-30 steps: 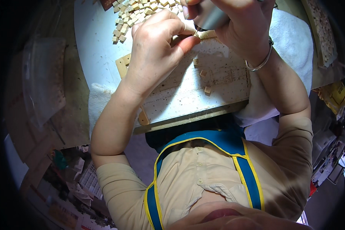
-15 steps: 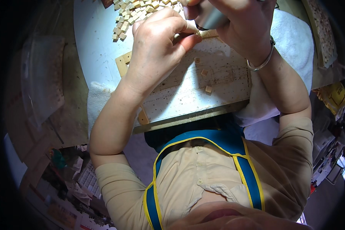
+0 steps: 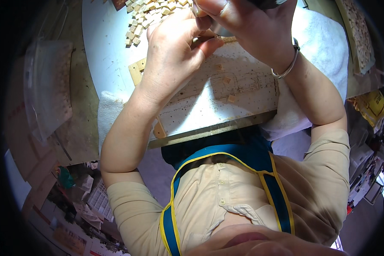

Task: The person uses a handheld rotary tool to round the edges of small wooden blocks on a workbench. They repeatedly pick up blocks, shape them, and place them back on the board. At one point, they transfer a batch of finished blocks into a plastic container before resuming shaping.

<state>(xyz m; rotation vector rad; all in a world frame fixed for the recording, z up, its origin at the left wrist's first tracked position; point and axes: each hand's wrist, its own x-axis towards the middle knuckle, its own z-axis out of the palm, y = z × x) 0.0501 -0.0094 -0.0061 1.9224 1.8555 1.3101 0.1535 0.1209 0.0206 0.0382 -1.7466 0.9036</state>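
My right hand (image 3: 260, 38) is wrapped round a grey, rounded metal tool (image 3: 220, 30), probably a small handheld power tool; its tip is hidden behind the fingers. Close against it, my left hand (image 3: 173, 49) is closed in a pinch, thumb against fingers. Whatever it pinches does not show. Beneath both hands is a worn white board (image 3: 187, 119) with brown stains. Three small wooden cubes lie on it: a far one (image 3: 219, 67), a middle one (image 3: 227, 80) and a near one (image 3: 231, 98). Beyond my left hand is a heap of similar cubes (image 3: 151, 17).
Wooden strips with holes edge the board, at its left (image 3: 135, 72) and near corner (image 3: 159, 130). A white towel (image 3: 322, 40) lies to the right, another (image 3: 109, 106) to the left. Far left stands a clear plastic tub (image 3: 47, 89); far right, a tray (image 3: 357, 34) of small pieces.
My right hand has shifted a little left and turned, so its fingers now cover more of the grey tool. My left hand has hardly moved. The cubes on the board lie where they were.
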